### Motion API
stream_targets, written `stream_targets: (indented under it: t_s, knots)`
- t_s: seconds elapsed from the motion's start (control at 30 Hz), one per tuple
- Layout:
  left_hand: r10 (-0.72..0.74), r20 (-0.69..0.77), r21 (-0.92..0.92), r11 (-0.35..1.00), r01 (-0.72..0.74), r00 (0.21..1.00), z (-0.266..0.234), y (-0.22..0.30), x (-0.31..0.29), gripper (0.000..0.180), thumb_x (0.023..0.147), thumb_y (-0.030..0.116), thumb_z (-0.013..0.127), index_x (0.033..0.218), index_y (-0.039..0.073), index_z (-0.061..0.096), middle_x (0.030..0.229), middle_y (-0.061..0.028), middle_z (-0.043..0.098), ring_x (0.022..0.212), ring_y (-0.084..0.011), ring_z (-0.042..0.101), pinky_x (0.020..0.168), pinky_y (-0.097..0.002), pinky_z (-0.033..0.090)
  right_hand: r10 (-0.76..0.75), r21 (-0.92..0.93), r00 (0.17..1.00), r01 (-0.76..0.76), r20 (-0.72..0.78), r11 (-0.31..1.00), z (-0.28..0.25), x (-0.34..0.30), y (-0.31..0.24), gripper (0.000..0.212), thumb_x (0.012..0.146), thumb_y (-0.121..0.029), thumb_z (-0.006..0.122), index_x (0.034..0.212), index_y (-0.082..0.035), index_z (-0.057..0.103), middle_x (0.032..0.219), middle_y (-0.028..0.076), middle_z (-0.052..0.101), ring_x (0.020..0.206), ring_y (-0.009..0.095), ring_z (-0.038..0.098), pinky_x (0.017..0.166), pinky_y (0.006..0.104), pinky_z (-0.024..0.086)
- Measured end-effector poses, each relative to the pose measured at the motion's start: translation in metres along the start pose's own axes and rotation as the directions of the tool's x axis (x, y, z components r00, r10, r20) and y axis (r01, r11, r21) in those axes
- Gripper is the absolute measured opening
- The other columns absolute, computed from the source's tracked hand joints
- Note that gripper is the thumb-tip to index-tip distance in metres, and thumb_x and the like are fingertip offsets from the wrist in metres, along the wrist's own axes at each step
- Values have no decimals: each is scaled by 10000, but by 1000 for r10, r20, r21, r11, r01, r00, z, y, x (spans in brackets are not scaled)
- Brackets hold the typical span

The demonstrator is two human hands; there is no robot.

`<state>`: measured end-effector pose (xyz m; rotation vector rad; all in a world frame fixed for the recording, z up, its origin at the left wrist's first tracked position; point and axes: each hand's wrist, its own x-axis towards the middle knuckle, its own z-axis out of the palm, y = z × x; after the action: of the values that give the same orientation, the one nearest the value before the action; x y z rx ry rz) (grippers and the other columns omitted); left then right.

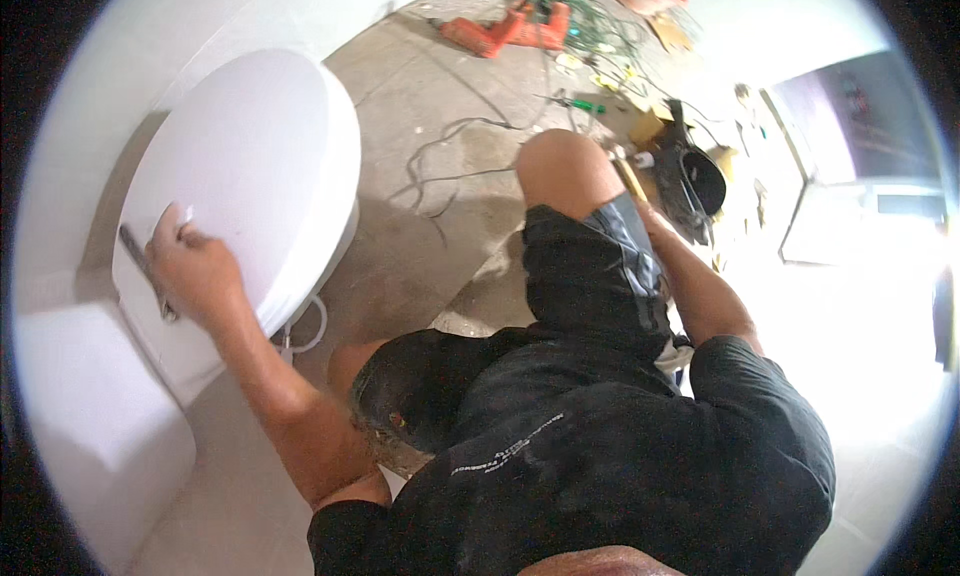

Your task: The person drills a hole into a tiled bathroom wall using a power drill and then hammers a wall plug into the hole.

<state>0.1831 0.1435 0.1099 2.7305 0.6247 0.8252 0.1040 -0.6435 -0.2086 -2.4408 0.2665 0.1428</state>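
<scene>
A white toilet with its oval lid point(240, 136) down stands on the left. My left hand point(198, 271) is over the rear of the lid, fingers curled and thumb near the forefinger; what lies between them, if anything, is too small to make out. Beside that hand, along the back of the toilet, lies a dark metal bar-like tool point(138, 251), perhaps a wrench. My right arm reaches forward past my bent knee, and my right hand point(655, 226) is mostly hidden behind it. Just beyond that hand is a wooden handle point(632, 176); whether I grip it does not show.
An orange power drill point(490, 34) lies on the floor ahead among tangled green wires point(600, 41). A green-handled screwdriver point(585, 106) is closer. A grey cord point(430, 156) crosses the floor. To the right is a black tool bag point(690, 181); a white hose point(318, 321) loops beneath the toilet.
</scene>
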Motion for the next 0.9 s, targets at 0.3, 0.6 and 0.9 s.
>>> stream_targets:
  t_s: [0.3, 0.6, 0.9]
  knots:
    - [0, 22, 70, 998, -2, 1000, -20, -26, 3, 362, 975, 98, 400, 1166, -13, 688, 1162, -207, 627, 1125, -362, 631, 975, -479, 503, 344, -560, 811, -24, 474, 828, 74, -139, -102, 325, 823, -275, 670, 1047, -65, 777, 1164, 161, 733, 1068, 356, 702, 897, 471, 583]
    - [-116, -87, -123, 987, 105, 989, -22, -37, 3, 320, 978, 126, 424, 1102, -49, 661, 1181, -254, 684, 1111, -393, 654, 982, -458, 498, 453, -493, 835, -264, 313, 829, 66, -34, -126, 234, 892, -258, 659, 855, -60, 777, 855, 109, 761, 803, 231, 743, 733, 419, 605]
    - [25, -130, 144, 990, -6, 991, -24, 2, -2, 282, 1023, 148, 494, 1154, -47, 650, 1159, -221, 681, 1101, -383, 646, 972, -466, 491, 83, -260, 994, -60, 77, 964, 95, 122, -206, 397, 872, -274, 679, 1196, -45, 666, 1211, 228, 649, 1159, 431, 614, 1015, 481, 498]
